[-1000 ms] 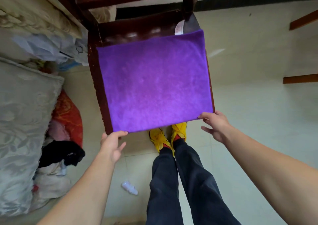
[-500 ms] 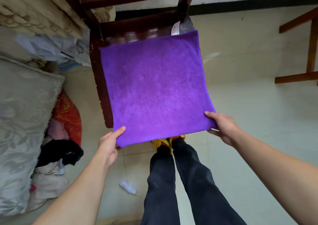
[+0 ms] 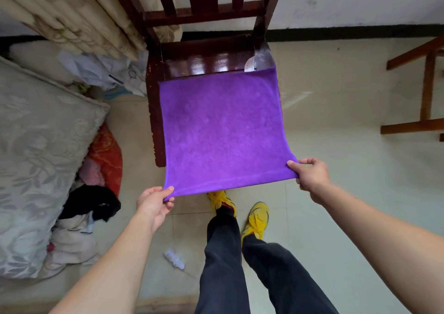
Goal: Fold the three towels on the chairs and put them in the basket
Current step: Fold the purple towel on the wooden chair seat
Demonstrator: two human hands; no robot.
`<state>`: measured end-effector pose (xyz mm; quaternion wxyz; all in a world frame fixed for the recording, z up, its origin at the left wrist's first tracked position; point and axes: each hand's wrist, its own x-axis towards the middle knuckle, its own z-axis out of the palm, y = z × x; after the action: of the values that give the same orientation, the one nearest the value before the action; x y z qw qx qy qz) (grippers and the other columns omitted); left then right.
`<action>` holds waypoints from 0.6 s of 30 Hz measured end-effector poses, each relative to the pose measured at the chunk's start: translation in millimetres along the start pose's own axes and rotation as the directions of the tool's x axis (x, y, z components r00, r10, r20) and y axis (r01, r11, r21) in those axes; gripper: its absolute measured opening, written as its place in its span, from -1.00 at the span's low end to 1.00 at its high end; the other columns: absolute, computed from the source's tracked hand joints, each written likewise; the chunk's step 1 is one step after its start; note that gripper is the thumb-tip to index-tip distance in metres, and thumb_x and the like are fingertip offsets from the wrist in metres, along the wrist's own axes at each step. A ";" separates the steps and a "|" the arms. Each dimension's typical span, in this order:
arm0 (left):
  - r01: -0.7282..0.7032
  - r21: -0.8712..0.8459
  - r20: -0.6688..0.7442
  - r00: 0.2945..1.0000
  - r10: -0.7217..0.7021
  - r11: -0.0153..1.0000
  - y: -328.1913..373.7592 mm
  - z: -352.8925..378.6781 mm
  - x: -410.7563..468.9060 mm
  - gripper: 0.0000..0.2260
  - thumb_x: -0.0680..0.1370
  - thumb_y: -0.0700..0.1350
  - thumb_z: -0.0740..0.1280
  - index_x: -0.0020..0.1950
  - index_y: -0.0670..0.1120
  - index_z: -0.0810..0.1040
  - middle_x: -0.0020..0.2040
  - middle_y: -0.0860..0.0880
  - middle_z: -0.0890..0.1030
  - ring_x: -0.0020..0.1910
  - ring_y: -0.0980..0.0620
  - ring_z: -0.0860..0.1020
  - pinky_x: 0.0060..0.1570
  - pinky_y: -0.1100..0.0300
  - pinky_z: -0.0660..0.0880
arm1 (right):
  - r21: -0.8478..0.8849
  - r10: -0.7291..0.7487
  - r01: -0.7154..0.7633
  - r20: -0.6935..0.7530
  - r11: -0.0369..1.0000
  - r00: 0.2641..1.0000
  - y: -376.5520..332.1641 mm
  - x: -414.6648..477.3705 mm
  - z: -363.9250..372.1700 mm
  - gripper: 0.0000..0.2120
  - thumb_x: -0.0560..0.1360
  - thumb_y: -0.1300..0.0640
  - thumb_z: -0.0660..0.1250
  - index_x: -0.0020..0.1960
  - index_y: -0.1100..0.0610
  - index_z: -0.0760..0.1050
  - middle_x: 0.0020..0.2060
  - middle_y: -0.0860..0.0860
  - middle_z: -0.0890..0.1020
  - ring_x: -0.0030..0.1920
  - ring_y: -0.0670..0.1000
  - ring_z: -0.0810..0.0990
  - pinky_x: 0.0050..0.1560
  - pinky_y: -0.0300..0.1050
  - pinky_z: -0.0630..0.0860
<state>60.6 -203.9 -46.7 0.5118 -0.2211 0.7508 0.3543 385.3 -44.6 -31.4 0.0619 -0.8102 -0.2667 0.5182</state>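
Towel: purple towel [image 3: 223,131] spread open at frame centre, far edge lying on the dark wooden chair [image 3: 204,61] seat, near edge held up off the seat front.
Left hand [image 3: 153,205]: thumb over and fingers under, clamped on the towel's lower-left corner.
Right hand [image 3: 311,176]: pinches the lower-right corner, towel stretched between both grips.
Below: yellow shoes [image 3: 255,217] on pale floor tiles.

Pale tiled floor [image 3: 348,193]. At left lay a large grey patterned cushion [image 3: 36,157], with a red cloth [image 3: 105,155] and a black garment [image 3: 91,203] bunched beside it. A small plastic bottle [image 3: 174,258] lay on the floor near yellow shoes [image 3: 257,217]. A beige curtain [image 3: 72,18] hung upper left. A black skirting [image 3: 348,33] ran under the white wall.
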 end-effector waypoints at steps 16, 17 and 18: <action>-0.089 -0.123 0.242 0.963 0.117 0.988 105.4 27.2 -20.4 -0.82 0.62 -0.31 0.13 -0.02 -0.13 0.49 -0.27 -0.09 0.39 -0.38 0.08 0.38 -0.54 0.34 0.40 | 0.404 0.006 -0.115 0.262 0.908 0.965 -103.5 -4.6 -11.9 -0.90 0.54 0.18 0.33 -0.15 0.13 0.50 -0.36 0.02 0.50 -0.48 -0.13 0.53 -0.48 -0.33 0.50; -0.092 -0.122 0.249 0.961 0.120 0.988 117.5 34.9 -15.2 -0.83 0.61 -0.32 0.14 -0.02 -0.16 0.50 -0.27 -0.09 0.40 -0.36 0.08 0.37 -0.53 0.34 0.42 | 0.423 0.001 -0.122 0.277 0.898 0.961 -115.8 1.2 -6.9 -0.92 0.54 0.24 0.29 -0.12 0.15 0.51 -0.31 0.03 0.53 -0.42 -0.12 0.55 -0.45 -0.33 0.51; -0.112 -0.096 0.249 0.959 0.133 0.989 126.4 41.5 -13.4 -0.86 0.59 -0.34 0.18 -0.03 -0.18 0.51 -0.27 -0.08 0.43 -0.36 0.10 0.38 -0.51 0.35 0.43 | 0.430 -0.011 -0.117 0.284 0.895 0.959 -125.4 4.6 -4.2 -0.89 0.52 0.32 0.26 -0.08 0.16 0.51 -0.28 0.05 0.54 -0.37 -0.10 0.56 -0.41 -0.33 0.52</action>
<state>3.2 -90.5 -5.0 0.5717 -0.1472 0.6761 0.4409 344.2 65.0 14.1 0.1918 -0.7006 -0.1258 0.6757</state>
